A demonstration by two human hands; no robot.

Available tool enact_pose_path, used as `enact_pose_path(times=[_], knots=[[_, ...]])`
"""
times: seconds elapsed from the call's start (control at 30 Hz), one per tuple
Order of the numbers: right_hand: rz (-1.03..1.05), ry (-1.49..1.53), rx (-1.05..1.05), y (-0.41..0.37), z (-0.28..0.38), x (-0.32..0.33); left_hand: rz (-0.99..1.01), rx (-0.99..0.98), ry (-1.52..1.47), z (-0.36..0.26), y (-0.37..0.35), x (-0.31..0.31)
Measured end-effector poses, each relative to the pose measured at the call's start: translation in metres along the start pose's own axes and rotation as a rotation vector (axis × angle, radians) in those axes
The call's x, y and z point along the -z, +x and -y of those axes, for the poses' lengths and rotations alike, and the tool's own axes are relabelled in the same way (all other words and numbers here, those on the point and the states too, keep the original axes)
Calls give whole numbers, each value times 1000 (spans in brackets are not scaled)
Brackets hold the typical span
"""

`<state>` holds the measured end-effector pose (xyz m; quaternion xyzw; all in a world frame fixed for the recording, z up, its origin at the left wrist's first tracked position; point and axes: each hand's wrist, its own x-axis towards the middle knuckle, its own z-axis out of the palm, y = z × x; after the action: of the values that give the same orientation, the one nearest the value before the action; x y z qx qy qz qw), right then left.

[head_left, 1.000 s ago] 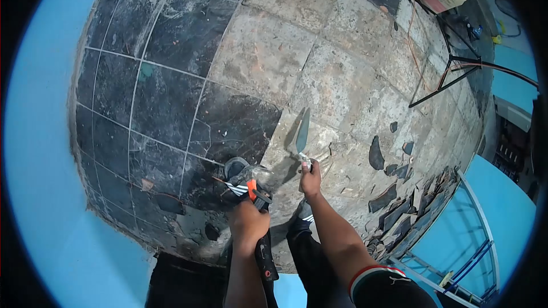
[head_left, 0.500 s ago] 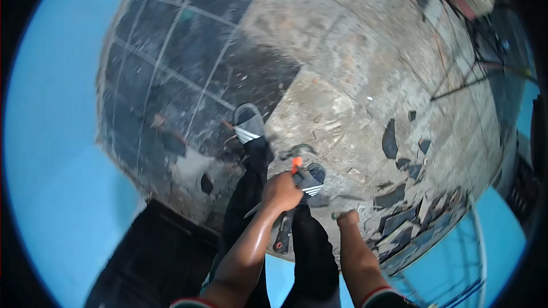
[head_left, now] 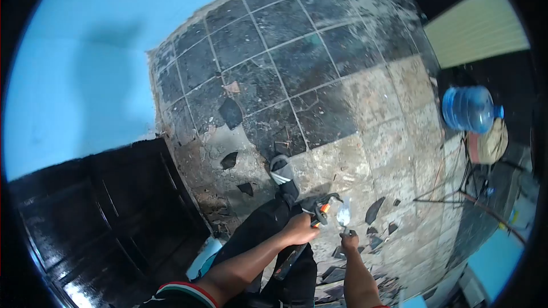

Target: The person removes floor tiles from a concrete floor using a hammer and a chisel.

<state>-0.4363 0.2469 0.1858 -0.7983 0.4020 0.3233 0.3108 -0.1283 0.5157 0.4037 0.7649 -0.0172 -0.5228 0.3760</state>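
My left hand (head_left: 300, 229) is wrapped round the orange and black handle of a hammer (head_left: 324, 209), whose dark claw head points up and right. A long dark tool (head_left: 290, 261) extends below that hand, over my leg. In my right hand (head_left: 349, 240) is a small trowel (head_left: 343, 213) with a shiny blade, its blade pointing away from me, close to the hammer head. Both hands are closed and apart, above the bare floor (head_left: 337, 165).
Dark tiles (head_left: 285, 28) cover the far floor beside a blue wall (head_left: 74, 80). Broken tile pieces (head_left: 374, 211) lie right and left of my feet. A black door (head_left: 108, 211) is at left, a water bottle (head_left: 468, 109) and a metal frame (head_left: 468, 194) at right.
The view has swung left, bringing the black door and water bottle further into sight. The trowel blade in my right hand now points forward and shows clearly. Both tools remain held.
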Motion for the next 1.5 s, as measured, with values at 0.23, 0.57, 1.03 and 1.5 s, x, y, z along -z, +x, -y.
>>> enact_pose_path(times=[0.23, 0.57, 1.03, 1.5], knots=[[213, 7, -2, 90, 266, 25, -421, 293, -606, 42, -2, 63], [210, -671, 561, 180, 585, -8, -751, 438, -1793, 120, 11, 118], [82, -686, 991, 394, 915, -188, -1013, 727, -2269, 104, 100, 65], [496, -953, 1629, 249, 812, -341, -675, 565, -1599, -6, 175, -76]])
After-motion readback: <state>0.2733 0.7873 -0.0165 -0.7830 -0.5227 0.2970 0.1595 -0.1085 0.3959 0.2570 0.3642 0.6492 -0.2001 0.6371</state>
